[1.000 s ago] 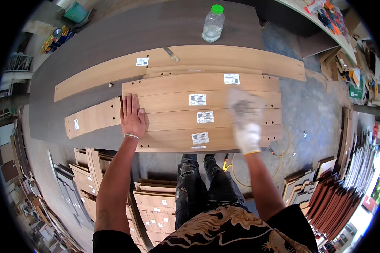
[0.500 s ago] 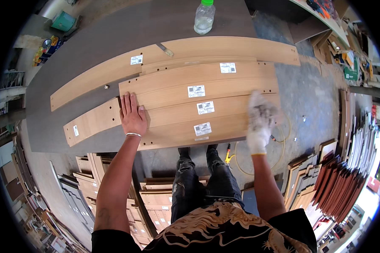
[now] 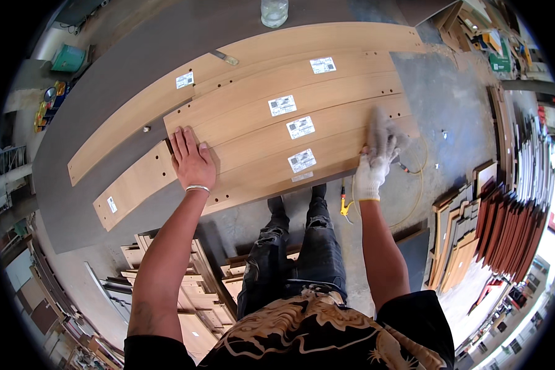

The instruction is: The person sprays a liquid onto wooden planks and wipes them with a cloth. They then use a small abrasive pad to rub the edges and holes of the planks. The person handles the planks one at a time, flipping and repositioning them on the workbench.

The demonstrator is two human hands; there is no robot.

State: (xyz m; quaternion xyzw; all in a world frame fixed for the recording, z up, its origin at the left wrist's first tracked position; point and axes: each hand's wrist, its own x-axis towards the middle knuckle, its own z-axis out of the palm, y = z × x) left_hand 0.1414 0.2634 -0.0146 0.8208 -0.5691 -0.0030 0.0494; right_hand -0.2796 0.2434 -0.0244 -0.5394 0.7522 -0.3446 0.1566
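We have boards (image 3: pixel 240 123) side by side on our bench (image 3: pixel 117 74), a hand tool (image 3: pixel 227 58) on the rearmost, a bottle (image 3: pixel 274 13) behind.

Your boards (image 3: pixel 339 95) at the frame's centre look like smooth, matt wood, with paper labels (image 3: pixel 282 105). Your glove (image 3: pixel 372 174), right of centre, is knitted cloth; the bottle (image 3: pixel 274 12) at the top looks like clear, glossy plastic.
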